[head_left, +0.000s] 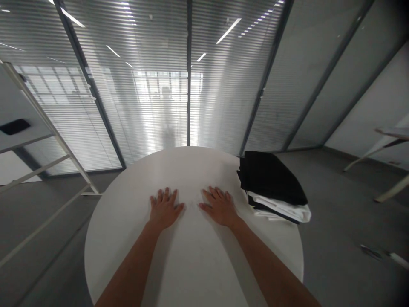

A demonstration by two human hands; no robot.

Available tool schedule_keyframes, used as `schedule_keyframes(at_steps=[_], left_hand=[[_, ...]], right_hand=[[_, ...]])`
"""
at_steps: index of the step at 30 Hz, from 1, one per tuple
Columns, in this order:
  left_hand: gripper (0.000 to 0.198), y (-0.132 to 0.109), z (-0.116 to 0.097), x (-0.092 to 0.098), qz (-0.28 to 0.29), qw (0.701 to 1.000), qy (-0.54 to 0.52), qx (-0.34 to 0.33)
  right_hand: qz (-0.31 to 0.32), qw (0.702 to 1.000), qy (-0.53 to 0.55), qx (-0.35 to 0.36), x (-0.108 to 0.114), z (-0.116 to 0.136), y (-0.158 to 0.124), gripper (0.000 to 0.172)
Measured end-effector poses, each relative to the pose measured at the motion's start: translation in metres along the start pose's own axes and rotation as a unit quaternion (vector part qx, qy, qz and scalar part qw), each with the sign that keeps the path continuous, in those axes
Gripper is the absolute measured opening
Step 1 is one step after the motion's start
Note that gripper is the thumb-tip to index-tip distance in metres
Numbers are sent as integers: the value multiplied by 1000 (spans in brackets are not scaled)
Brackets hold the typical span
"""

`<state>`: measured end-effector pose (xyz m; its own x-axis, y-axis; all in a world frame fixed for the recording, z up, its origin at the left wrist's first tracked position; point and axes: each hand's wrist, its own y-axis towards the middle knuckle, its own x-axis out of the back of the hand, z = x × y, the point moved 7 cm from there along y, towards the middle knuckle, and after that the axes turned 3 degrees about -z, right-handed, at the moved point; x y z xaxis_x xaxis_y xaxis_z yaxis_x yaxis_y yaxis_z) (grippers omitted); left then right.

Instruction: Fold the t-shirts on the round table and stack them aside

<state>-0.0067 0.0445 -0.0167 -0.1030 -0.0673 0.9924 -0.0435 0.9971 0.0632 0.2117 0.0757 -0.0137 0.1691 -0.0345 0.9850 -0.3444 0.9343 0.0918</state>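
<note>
Resting palms-down, fingers apart, the empty left hand [163,209] and right hand [221,208] appear paused on the worktop [191,256]. The folded fabric stack [271,177] lies just right of the right hand; access calls for a sideways reach.

table [194,268] and forearms [132,264] cut off below, framed board [24,100] cropped at left; floor object [370,252] too blurred to tell

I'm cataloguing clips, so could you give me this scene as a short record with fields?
Left hand: palm down, fingers spread, on the table
Right hand: palm down, fingers spread, nearer the stack
Table: white, rounded
Stack: black and white, apparently folded cloth, right side of table
Background: glass panels with blinds
</note>
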Motion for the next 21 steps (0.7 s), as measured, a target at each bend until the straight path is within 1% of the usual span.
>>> schedule_keyframes(at_steps=[4, 9, 14, 21], left_hand=[[80, 1, 1, -1, -2, 1000, 4, -3], [79, 0, 1, -1, 9, 1000, 4, -2], [81, -2, 0, 1, 7, 1000, 8, -4], [80, -2, -1, 1, 11, 1000, 5, -4]], right_hand=[[14, 1000, 2, -5, 2, 1, -1, 72], [15, 1000, 6, -4, 5, 2, -3, 71], [17, 1000, -1, -9, 3, 1, -3, 72], [2, 1000, 3, 2, 3, 1, -2, 72]])
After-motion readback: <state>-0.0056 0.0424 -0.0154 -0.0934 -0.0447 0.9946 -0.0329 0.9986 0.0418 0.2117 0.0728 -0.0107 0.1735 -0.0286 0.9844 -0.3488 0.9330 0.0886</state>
